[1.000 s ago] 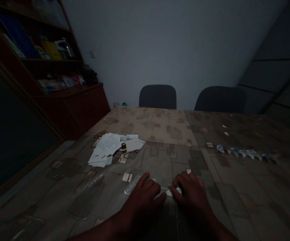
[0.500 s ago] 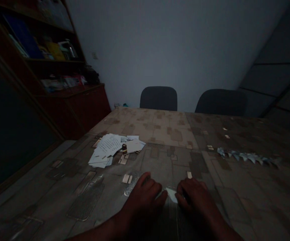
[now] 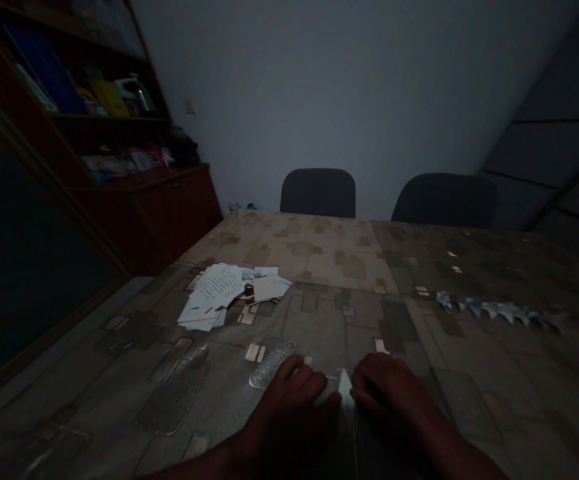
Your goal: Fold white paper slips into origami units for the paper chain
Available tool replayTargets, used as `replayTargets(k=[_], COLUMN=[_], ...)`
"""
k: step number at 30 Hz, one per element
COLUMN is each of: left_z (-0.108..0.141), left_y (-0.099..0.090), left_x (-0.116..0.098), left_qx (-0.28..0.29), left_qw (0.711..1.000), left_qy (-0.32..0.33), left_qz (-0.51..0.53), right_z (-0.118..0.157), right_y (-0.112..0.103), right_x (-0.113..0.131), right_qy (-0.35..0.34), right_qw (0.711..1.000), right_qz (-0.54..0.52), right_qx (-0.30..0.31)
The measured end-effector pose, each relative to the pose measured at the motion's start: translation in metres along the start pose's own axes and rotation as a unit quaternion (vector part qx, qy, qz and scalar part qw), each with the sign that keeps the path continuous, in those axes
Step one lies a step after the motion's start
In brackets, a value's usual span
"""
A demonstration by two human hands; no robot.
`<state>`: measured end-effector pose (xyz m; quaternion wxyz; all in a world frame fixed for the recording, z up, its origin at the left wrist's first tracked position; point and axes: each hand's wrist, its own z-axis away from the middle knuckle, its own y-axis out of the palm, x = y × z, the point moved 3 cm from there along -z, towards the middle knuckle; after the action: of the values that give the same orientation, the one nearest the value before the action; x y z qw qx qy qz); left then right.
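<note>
- Off past the left edge of the tabletop [image 3: 319, 250], a dark red cabinet [image 3: 182, 207] stands against the wall, its shelves crowded.
- In from that left edge lies a loose pile of pale papers [image 3: 217, 290], overlapping, the larger sheet on top marked with lines of writing.
- The left hand [image 3: 299, 393] comes in from the side nearest the wearer, fingers curled, thumb tip at the left side of a small pale paper. In this gloom I cannot tell whether its grip is closed.
- A dark chair [image 3: 318, 193] backs onto the far edge.
- The small pale paper [image 3: 345, 385] sits between the two thumbs, well in from the far edge, narrowing to a point at its far end.
- The right hand [image 3: 387, 387] bends in at the paper's right side; I cannot tell if its grip is closed either.
- Another dark chair [image 3: 444, 199] stands beyond the far edge.
- Toward the right edge runs a row of pointed pale pieces [image 3: 502, 311].
</note>
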<state>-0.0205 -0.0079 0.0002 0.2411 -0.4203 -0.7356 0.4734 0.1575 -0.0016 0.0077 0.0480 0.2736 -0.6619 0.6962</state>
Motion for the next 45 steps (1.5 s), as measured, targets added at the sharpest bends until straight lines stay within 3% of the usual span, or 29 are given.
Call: replayTargets(k=[5,16,30,36,42,45], left_z=[0.0,-0.001,0.005,0.011,0.009,0.009], left_y=[-0.001,0.002,0.006,0.012,0.012,0.011], left_x=[0.001,-0.003,0.001,0.005,0.009,0.011], left_qx=[-0.008,0.024,-0.073,-0.073,-0.037,-0.053], left_qw=[1.0,1.0,0.997,0.997,0.996,0.996], left_qy=[0.002,0.004,0.007,0.003,-0.029,-0.025], left_qz=[0.001,-0.001,0.016,0.027,0.071,0.075], right_z=[-0.003,-0.021,-0.024,-0.014,-0.005,-0.008], right_y=[-0.007,0.007,0.0,-0.008,0.001,0.007], right_x=[-0.001,0.001,-0.002,-0.005,-0.003,-0.001], right_qy=[0.033,0.033,0.041,0.041,0.066,0.066], right_qw=[0.999,0.999,0.995,0.987,0.995,0.996], right_qz=[-0.032,-0.017,-0.061,-0.135,-0.05,-0.045], right_qx=[-0.008,-0.039,-0.069,-0.072,-0.06,-0.035])
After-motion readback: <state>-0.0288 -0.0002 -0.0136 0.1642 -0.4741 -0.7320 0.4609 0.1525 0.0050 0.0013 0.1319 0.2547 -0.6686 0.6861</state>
